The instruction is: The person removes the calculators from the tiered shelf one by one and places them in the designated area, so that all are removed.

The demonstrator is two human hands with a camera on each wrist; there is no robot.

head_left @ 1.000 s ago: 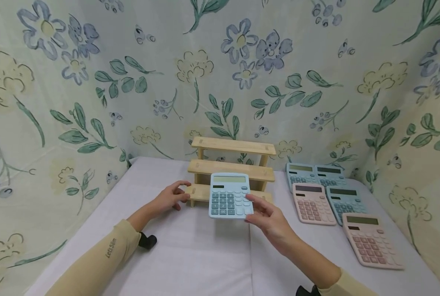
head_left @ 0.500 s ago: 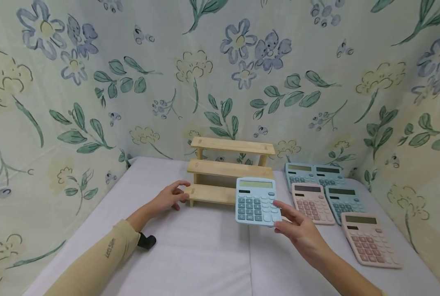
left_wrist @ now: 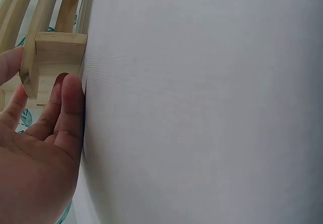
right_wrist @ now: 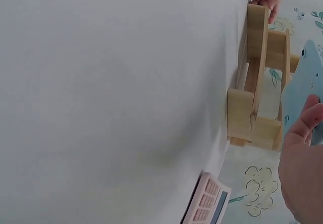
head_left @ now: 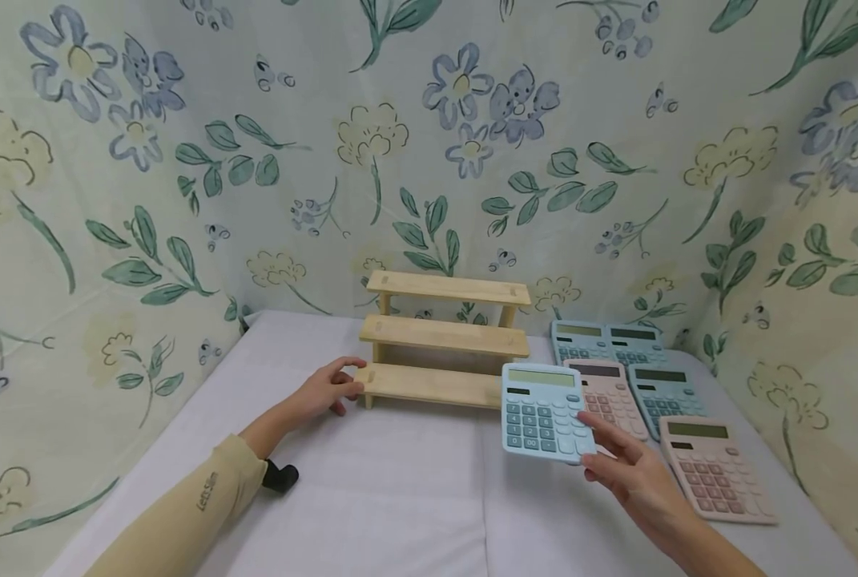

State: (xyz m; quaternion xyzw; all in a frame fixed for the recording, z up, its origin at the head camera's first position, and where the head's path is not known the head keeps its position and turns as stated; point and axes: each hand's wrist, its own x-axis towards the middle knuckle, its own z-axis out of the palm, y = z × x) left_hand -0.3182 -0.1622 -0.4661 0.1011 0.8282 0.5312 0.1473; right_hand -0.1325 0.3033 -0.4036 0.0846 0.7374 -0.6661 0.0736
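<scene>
My right hand point(head_left: 634, 473) pinches a light blue calculator point(head_left: 544, 413) by its right edge, thumb below and fingers behind. It is held up in front of the right end of a three-tier wooden display shelf point(head_left: 429, 385), keys facing me. In the right wrist view, the back of the blue calculator point(right_wrist: 303, 82) shows beside the thumb. My left hand point(head_left: 324, 389) holds the left end of the bottom tier. In the left wrist view, the left hand point(left_wrist: 45, 153) has fingertips above and below the end of that board.
On the right of the white-covered table point(head_left: 400, 497) lie several calculators: a pink calculator point(head_left: 717, 469) nearest, another pink calculator point(head_left: 605, 393) partly behind the held one, and blue calculators point(head_left: 666, 393) beside and behind. A floral cloth point(head_left: 429, 160) hangs around the table.
My right hand has carried the blue calculator to the right and slightly toward me, from the front of the shelf's middle to its right end. The left hand stays at the shelf.
</scene>
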